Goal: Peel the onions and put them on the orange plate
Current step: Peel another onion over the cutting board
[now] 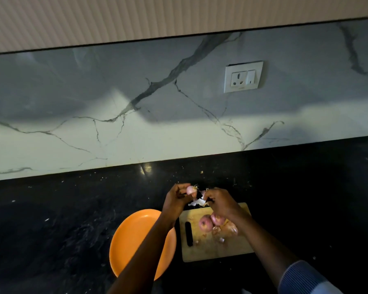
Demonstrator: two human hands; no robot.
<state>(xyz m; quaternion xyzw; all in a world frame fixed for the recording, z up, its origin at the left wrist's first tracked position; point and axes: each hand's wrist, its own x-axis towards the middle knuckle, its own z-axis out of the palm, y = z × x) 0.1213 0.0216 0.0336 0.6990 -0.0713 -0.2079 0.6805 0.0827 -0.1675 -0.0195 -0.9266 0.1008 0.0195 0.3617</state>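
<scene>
Hands raised above counter: left hand grips onion; right hand pinches its peel.

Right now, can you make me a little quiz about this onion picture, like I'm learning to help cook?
1. True or false: the orange plate already has onions on it.
2. Which hand grips the onion being peeled? A) left hand B) right hand
3. Fill in: the two whole onions and the black-handled tool lie on the wooden ____.

Key: 1 false; 2 A, while the right hand pinches at its skin; 3 cutting board.
</scene>
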